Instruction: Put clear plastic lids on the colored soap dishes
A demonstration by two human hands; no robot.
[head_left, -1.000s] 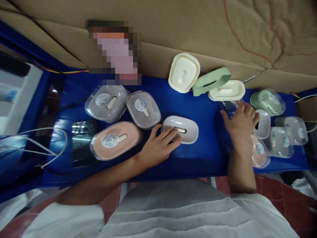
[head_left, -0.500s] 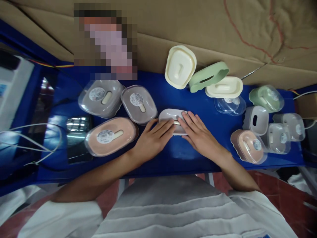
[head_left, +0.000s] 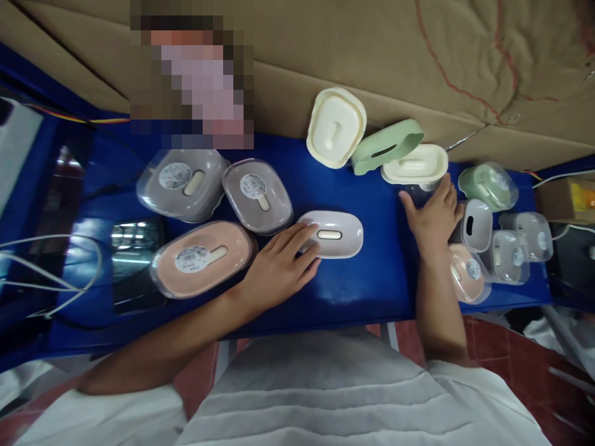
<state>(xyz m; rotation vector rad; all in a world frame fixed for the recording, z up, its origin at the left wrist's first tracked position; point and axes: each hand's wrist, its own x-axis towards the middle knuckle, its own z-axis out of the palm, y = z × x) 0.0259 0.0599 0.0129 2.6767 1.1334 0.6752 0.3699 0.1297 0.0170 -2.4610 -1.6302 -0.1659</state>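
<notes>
Two hands: both lie on a glossy blue tabletop that runs across the view.
Far left: white cables loop over the blue surface beside a dark reflective panel.
Left group: two grey oval boxes under clear lids sit side by side, with a pink oval box under a clear lid just in front of them.
Left hand: flat and relaxed, fingers spread, fingertips resting on the left end of a pale grey oval soap-dish tray with a cream slot, which sits mid-table.
Back edge: a cream rounded lid, a green oval tray tilted on its side, and a cream oval tray lean near a brown cardboard wall.
Right hand: open, fingers reaching under the cream oval tray onto a clear plastic lid; whether it grips the lid cannot be told.
Right group: lidded boxes in green, grey, pink and clear crowd together.
Floor: red tiles show below the table edge.
</notes>
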